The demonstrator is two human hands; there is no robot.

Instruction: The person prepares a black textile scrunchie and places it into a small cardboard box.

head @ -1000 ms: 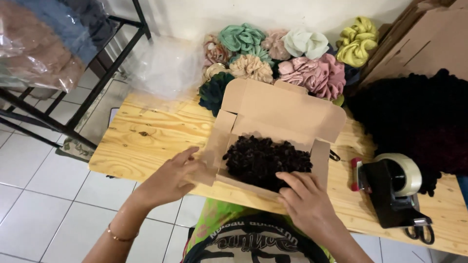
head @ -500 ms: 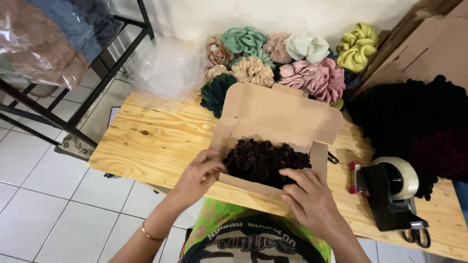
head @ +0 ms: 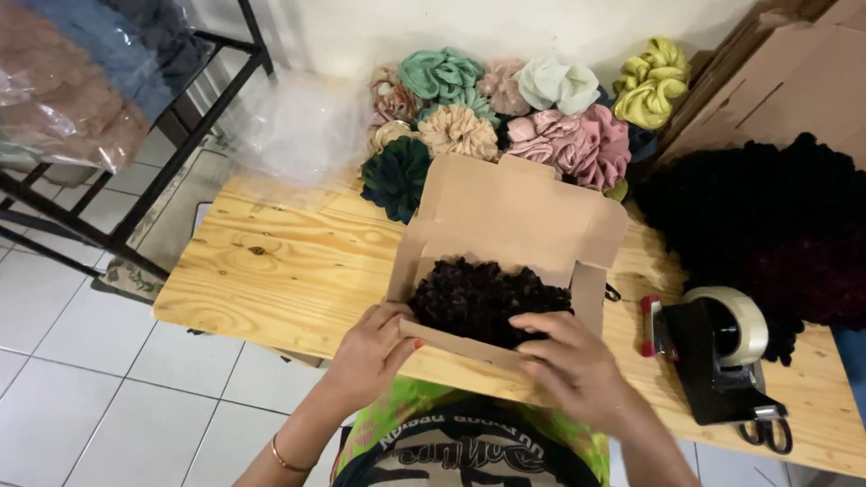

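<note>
open box held at the table's near edge

we see a light pine wooden table [head: 271,271] carrying a heap of black ruffled fabric [head: 767,234] at its right end and a pile of coloured fabric scrunchies [head: 505,117] at the back. at the near edge sits an open brown cardboard mailer box [head: 514,225], its lid upright, filled with dark brown ruffled scrunchies [head: 487,298]. a black tape dispenser [head: 717,356] stands just right of the box. our left hand [head: 374,347] grips the box's front left corner, fingers curled together. our right hand [head: 573,361] rests over the front wall, fingers slightly spread, fingertips touching the dark scrunchies.
</note>
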